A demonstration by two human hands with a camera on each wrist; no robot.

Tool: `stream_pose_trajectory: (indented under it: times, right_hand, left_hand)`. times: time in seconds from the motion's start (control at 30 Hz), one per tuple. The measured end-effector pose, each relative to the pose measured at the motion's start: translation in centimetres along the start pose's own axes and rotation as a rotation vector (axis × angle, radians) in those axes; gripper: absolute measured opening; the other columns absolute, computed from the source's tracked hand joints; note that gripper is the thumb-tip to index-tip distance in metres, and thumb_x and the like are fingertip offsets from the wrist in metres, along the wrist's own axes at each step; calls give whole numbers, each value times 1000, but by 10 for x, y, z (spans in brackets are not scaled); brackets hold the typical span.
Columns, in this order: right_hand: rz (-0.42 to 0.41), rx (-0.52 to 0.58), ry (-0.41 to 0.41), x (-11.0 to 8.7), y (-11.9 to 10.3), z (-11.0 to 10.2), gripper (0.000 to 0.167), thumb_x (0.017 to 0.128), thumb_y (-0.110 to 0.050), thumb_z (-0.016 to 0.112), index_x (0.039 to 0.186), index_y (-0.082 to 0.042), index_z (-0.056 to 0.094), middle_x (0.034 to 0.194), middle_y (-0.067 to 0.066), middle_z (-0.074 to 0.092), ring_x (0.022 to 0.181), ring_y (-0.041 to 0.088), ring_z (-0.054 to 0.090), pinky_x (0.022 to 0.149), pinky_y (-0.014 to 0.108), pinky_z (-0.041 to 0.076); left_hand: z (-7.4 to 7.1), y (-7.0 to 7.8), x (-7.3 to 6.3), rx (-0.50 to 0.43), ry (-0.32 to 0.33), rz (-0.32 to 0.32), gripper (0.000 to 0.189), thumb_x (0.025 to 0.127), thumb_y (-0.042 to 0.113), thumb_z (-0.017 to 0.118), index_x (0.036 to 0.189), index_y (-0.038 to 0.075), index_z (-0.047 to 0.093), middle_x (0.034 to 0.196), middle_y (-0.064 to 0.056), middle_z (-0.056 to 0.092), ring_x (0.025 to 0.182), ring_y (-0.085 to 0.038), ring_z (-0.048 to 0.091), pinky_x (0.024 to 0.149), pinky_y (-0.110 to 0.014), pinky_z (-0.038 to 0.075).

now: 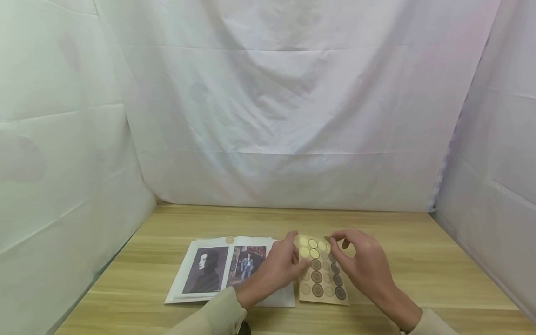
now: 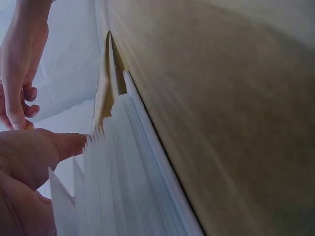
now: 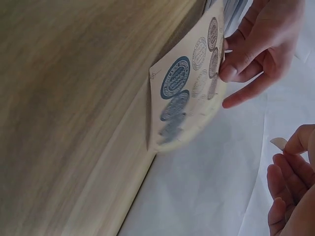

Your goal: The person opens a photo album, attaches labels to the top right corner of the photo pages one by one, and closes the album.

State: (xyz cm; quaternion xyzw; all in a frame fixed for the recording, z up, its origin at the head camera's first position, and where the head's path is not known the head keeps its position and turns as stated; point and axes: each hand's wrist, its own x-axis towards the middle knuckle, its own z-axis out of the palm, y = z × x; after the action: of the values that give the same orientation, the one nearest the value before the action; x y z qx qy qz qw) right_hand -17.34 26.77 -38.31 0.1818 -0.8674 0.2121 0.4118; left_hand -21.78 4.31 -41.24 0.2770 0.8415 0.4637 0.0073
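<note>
My left hand (image 1: 279, 263) grips the left edge of a tan sticker sheet (image 1: 311, 297), with the thumb on its printed face. Rows of round seal-like stickers in brown, dark, pale and gold tones cover the sheet, which appears lifted off the table in the right wrist view. Over the sheet's upper right, my right hand (image 1: 365, 261) pinches one small round sticker (image 3: 279, 143) between thumb and index finger, its other fingers loosely curled. Beneath my left forearm lies an open book (image 1: 177, 286) with photo prints; its thick stack of pages (image 2: 133, 162) shows in the left wrist view.
A round tan sticker (image 1: 229, 240) sits at the top of the open book, between a dark portrait photo (image 1: 206, 271) and a street photo (image 1: 247, 265). The wooden table (image 1: 418, 260) is enclosed by white cloth (image 1: 293, 116) at the back and both sides.
</note>
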Motion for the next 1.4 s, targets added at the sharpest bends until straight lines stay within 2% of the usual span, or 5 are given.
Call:
stream_pose_trajectory:
  times: [0.2,0.43,0.6,0.93,1.4]
  right_hand:
    - [3,5,2,-1,-1,-1,18,86,-5,84,95,-20,80,88,-16,75,76,4,61,73,16,46]
    - [18,9,-7,-3,-3,0,19,85,-6,85,96,-21,80,89,-16,75,76,3,61,73,19,48]
    - [20,-4,-20,-4,-3,0,19,86,-7,85,96,-22,80,90,-17,75,77,3,61,71,28,52]
    - [21,-9,-23,-6,-2,-3,18,86,-7,85,96,-22,80,89,-18,74,76,3,60,71,28,51]
    - [-2,-11,-6,-5,0,-1,17,85,-7,86,96,-20,80,89,-15,76,75,3,61,73,32,54]
  left_hand:
    - [2,-3,1,46,-39,-14,87,93,13,85,159,-13,35,71,1,69,54,-4,59,50,-21,54]
    - [2,-6,3,25,-81,-38,52,92,12,86,132,-6,58,77,-2,71,61,-6,64,55,-21,56]
    - [3,-8,6,97,-86,-39,48,89,13,89,126,-8,66,74,-4,71,58,-6,60,50,-22,52]
    - [4,-5,8,213,-110,-44,36,86,16,92,113,-4,77,94,-9,67,66,-6,58,56,-20,52]
    - [-18,-6,8,319,-43,183,8,97,6,77,104,7,81,93,0,78,81,0,66,72,-12,56]
